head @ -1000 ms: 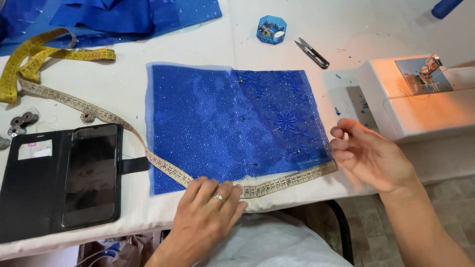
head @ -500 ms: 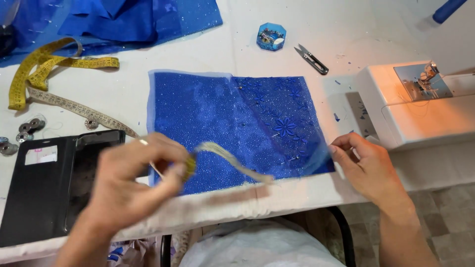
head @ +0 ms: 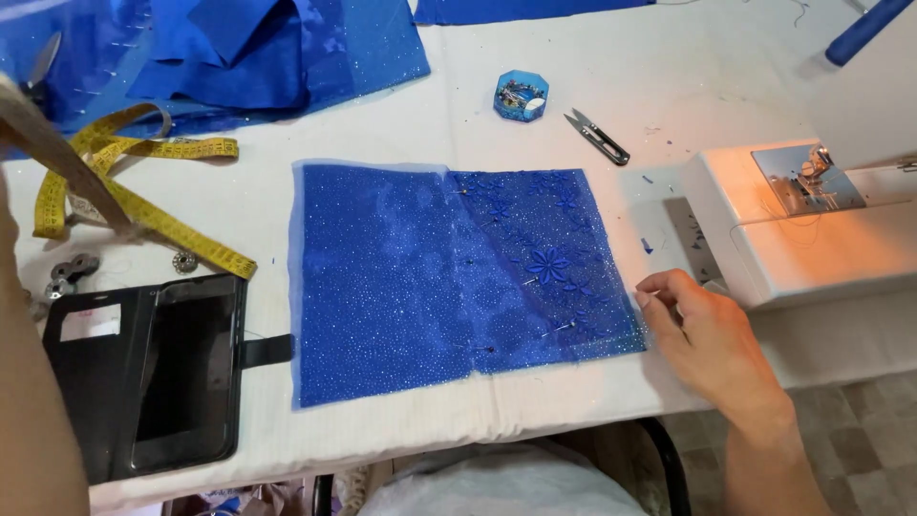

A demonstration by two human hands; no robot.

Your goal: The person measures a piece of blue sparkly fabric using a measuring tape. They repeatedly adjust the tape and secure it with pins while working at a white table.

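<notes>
Fabric panel, blue and sequin-speckled, lies flat near the front edge of the white table; its right half carries embroidered flowers and several pins. Right hand, at 3 o'clock of the panel, pinches together on its lower right corner. Left hand is out of frame; only the forearm shows at 9 o'clock. Phone wallet lies left, yellow tape measure beyond. Thread snips and pin box lie at 12 o'clock.
</notes>
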